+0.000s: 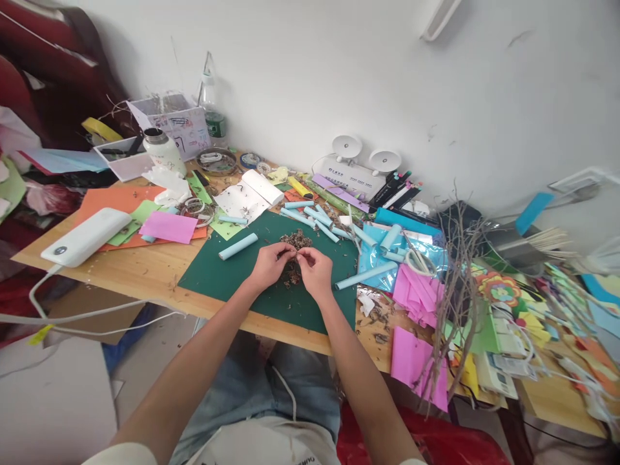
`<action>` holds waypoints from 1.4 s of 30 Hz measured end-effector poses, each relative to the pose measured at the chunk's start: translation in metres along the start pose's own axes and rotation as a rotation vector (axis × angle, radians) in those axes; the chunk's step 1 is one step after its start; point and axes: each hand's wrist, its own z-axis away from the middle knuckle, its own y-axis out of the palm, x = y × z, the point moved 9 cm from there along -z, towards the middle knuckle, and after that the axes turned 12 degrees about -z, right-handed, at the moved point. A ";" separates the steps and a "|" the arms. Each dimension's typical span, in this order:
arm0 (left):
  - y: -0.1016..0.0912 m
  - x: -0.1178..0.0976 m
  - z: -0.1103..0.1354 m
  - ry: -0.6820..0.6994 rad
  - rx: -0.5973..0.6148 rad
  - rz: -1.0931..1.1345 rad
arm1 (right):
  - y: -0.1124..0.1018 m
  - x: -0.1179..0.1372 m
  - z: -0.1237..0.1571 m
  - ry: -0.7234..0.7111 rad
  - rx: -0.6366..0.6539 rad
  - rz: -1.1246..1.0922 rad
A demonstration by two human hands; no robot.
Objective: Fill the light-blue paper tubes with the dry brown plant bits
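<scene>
My left hand (271, 265) and my right hand (316, 271) meet over the dark green mat (252, 284), thumbs and fingertips pinched almost together. Between them seems to be a small bit of the dried brown plant matter, though the fingers cover most of it. A crumbly heap of dried brown plant matter (298, 239) lies just beyond and beneath the fingertips, and loose crumbs are scattered around it. To the left of my left hand a pale blue paper tube (238, 247) rests on the mat. Another blue tube (365, 274) lies to the right, across the mat's edge.
More blue tubes (322, 216) lie behind the heap. At the right are pink crepe paper (419, 297) and upright dry twigs (460, 290). A white power bank (87, 237) with a cable sits on the left. A bottle (213, 113) and a twin-head emergency light (356, 174) stand by the wall.
</scene>
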 end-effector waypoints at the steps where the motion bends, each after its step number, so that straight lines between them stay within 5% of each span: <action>1: 0.001 0.002 0.000 -0.019 0.004 0.032 | 0.000 -0.008 -0.001 0.081 -0.025 -0.104; 5: 0.004 0.016 -0.001 -0.120 0.005 0.221 | 0.000 -0.023 -0.004 0.228 -0.032 -0.341; 13: 0.005 0.032 -0.003 -0.178 -0.011 0.331 | -0.005 -0.008 0.000 0.162 0.288 -0.053; 27: 0.009 0.016 0.000 -0.128 0.066 0.276 | -0.005 0.021 0.003 -0.301 0.127 0.279; 33: 0.008 0.016 0.002 -0.111 0.047 0.223 | 0.004 0.024 0.004 -0.261 0.140 0.396; 42: 0.003 0.023 0.000 -0.171 0.000 0.372 | -0.003 0.002 -0.002 0.047 0.126 -0.037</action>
